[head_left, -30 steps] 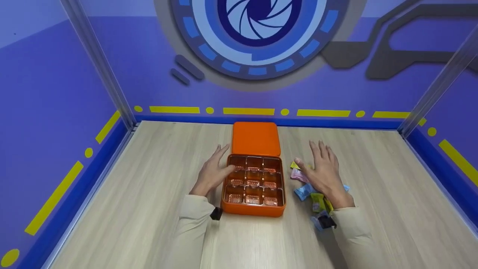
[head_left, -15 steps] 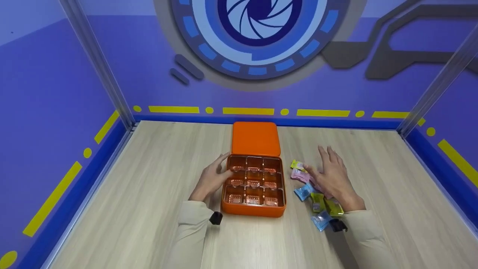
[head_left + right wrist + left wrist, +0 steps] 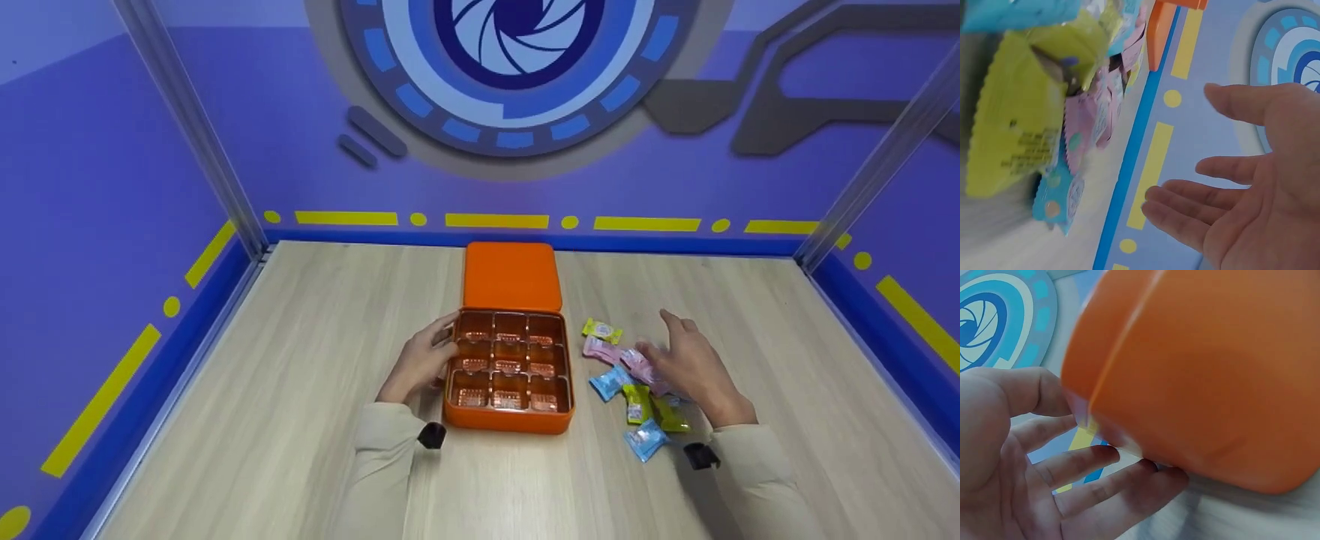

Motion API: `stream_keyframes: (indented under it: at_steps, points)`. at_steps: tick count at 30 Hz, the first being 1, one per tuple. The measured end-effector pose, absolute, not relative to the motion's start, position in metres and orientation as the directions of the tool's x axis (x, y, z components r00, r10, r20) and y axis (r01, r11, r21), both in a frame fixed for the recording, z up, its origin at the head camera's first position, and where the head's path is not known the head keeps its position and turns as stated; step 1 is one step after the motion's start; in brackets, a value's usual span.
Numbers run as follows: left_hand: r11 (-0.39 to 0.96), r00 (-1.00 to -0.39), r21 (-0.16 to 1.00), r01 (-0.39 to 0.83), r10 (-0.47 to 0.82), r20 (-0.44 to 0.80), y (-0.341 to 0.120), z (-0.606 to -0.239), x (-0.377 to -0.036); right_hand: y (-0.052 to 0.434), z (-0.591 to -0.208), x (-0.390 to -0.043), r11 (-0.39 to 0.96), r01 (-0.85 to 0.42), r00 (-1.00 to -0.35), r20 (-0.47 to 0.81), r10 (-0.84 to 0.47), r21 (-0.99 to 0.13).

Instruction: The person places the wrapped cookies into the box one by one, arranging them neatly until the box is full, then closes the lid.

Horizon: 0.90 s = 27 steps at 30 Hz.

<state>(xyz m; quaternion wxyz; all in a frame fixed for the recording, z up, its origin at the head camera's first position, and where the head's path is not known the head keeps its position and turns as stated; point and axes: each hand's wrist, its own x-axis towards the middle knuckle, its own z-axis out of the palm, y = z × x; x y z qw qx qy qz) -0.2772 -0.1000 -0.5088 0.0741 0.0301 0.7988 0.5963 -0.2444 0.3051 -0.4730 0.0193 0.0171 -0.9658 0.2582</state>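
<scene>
An orange box (image 3: 510, 420) with nine empty shiny compartments sits mid-table, its orange lid (image 3: 512, 276) lying flat behind it. My left hand (image 3: 425, 357) grips the box's left wall, fingers curled at the rim; in the left wrist view the left hand (image 3: 1044, 472) lies against the box's orange side (image 3: 1213, 382). My right hand (image 3: 686, 364) hovers, fingers relaxed and empty, over several wrapped candies (image 3: 637, 403) right of the box. In the right wrist view the right hand (image 3: 1241, 185) is spread beside the candies (image 3: 1022, 129).
The light wooden table (image 3: 300, 420) is enclosed by purple walls with a blue and yellow strip (image 3: 495, 222) at the base. Metal posts (image 3: 191, 127) stand at the back corners. Candies include yellow-green (image 3: 602, 330), pink (image 3: 602, 349) and blue (image 3: 645, 440) wrappers.
My right hand drew back to the right and toward me, uncovering more candies. My left hand's fingers curled onto the box's left rim.
</scene>
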Motion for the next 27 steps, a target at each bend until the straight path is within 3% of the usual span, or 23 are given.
stream_keyframes:
  at_steps: [9, 27]
  points:
    - [0.213, -0.979, 0.975, -0.070, 0.174, -0.108, -0.101, -0.508, -0.277, 0.320, -0.474, -0.239, 0.887, 0.004, -1.000, -0.006, 0.001, -0.462]
    - [0.249, -0.985, 0.966, -0.065, 0.141, -0.102, -0.100, -0.509, -0.276, 0.333, -0.485, -0.231, 0.913, 0.091, -0.995, -0.080, 0.065, -0.397]
